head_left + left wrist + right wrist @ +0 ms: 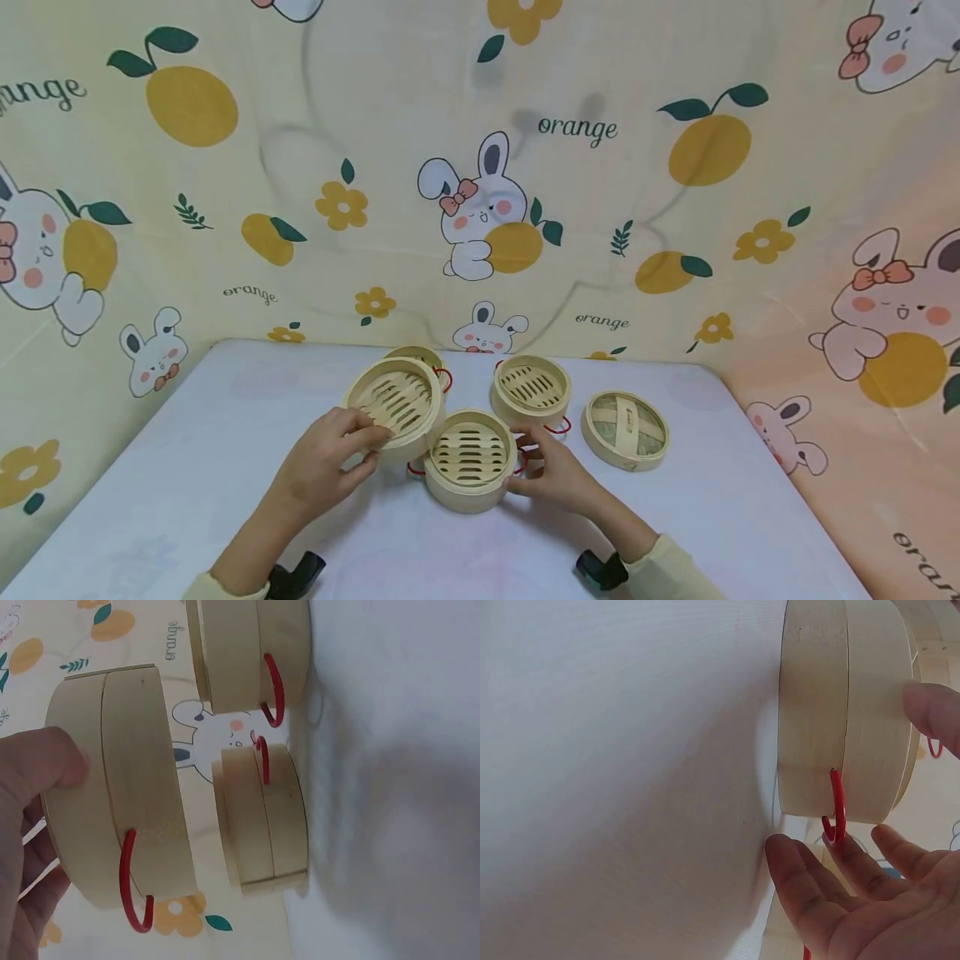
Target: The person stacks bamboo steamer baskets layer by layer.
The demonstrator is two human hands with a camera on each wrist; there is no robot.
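Note:
My left hand [326, 462] grips the near rim of a round bamboo steamer basket [401, 398], thumb outside. This basket is raised and tilted, its slatted floor showing; a red loop hangs from its side in the left wrist view. Just right of it, a second steamer basket [468, 458] sits upright on the table. My right hand [555, 471] holds that one's right side, with the thumb [934, 712] on the wall and the other fingers spread near its red loop [836, 806]. Behind the raised basket, another steamer basket [259, 817] is partly hidden in the head view.
A further slatted steamer basket [531, 390] with red loops stands behind, right of centre. Right of it, a woven bamboo lid [626, 431] with a crossing band lies on the white table [720, 517]. A printed cloth [585, 200] hangs along the back edge.

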